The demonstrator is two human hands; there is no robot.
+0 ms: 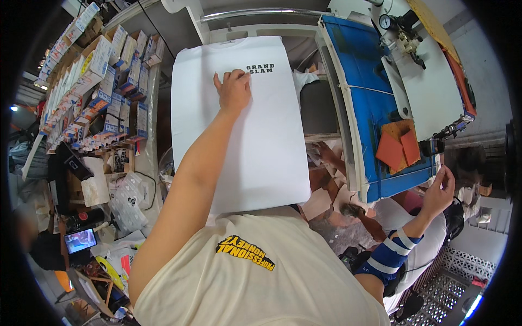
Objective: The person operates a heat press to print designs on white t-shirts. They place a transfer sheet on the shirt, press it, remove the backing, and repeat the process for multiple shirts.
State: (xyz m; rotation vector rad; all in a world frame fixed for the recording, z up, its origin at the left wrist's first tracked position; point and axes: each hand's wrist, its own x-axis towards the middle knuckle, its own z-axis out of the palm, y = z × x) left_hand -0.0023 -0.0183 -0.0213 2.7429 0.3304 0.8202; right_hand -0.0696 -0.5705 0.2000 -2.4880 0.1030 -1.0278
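A white T-shirt with dark lettering on its upper right lies smooth over a flat board in front of me. My left hand rests palm down on the shirt, just left of and below the lettering. Its fingers are bent and somewhat spread, and nothing shows in them. Out to the right, my right hand is raised beside the near right corner of a blue-covered table. Thumb and fingertips come close together there; whatever may be between them is too small to make out.
Stacked cardboard boxes fill the left side, above a lit phone. Orange-brown pads lie on the blue table, near a pressure gauge on a machine. Below the table, another person's limb shows among scattered paper pieces.
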